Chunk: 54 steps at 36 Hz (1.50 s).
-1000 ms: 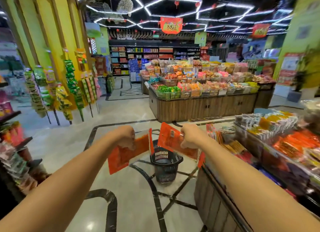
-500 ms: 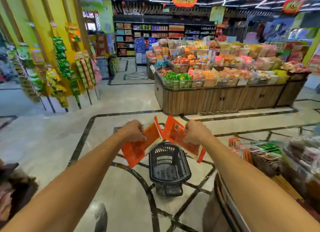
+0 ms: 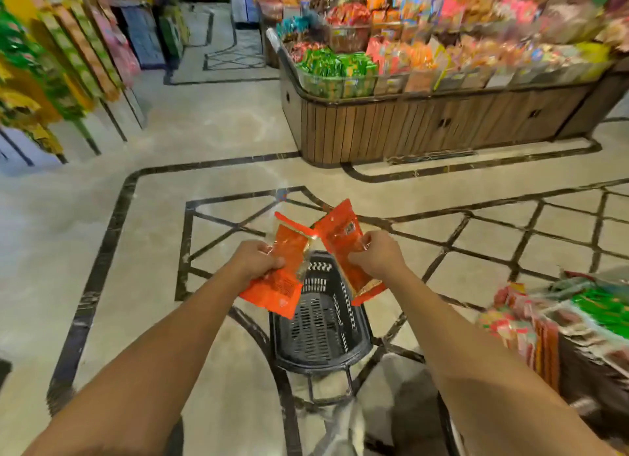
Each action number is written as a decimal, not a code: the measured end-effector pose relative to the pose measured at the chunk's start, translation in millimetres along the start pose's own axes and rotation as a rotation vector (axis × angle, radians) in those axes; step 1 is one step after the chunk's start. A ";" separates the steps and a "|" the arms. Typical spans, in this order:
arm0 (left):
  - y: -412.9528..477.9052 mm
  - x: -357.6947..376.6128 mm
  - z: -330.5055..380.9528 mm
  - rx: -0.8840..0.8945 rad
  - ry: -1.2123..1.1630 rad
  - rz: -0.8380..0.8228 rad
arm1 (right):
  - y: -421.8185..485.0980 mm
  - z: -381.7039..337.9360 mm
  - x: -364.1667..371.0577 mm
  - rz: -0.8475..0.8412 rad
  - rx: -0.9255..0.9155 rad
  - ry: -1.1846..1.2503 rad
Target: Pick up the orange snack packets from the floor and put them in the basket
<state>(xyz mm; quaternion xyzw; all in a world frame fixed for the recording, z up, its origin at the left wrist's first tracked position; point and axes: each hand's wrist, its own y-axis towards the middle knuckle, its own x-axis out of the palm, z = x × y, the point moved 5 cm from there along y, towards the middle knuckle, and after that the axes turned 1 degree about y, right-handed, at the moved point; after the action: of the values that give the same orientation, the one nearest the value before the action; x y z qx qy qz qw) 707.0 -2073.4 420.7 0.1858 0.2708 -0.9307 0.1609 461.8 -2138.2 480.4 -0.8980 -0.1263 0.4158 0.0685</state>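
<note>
Since your left hand (image 3: 257, 260) and right hand (image 3: 377, 256) are each clamped on an orange snack packet (image 3: 284, 268) (image 3: 343, 248) right above the empty black basket (image 3: 321, 333) on the floor, lower both w/ care, then let go inside the rim.

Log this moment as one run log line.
left hand: holds packet | right hand: holds packet | both over basket

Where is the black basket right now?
In the head view, the black basket stands on the tiled floor at lower centre, directly below the two orange packets and between the person's forearms.
</note>
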 end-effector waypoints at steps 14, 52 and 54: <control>213.7 151.6 -193.6 -0.297 -0.195 -0.043 | 212.1 220.3 226.9 -0.238 0.277 0.179; 211.6 -52.6 13.6 0.103 0.786 0.004 | 266.4 -86.4 159.5 -0.421 -0.437 -0.531; 164.9 -104.0 58.6 0.113 0.841 0.064 | 234.1 -155.8 128.5 -0.419 -0.565 -0.589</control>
<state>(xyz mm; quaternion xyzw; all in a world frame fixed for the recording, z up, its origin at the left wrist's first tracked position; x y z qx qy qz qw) 849.3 -2217.9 438.5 0.5660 0.2553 -0.7820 0.0547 700.5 -2329.0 433.7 -0.6801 -0.4277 0.5798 -0.1354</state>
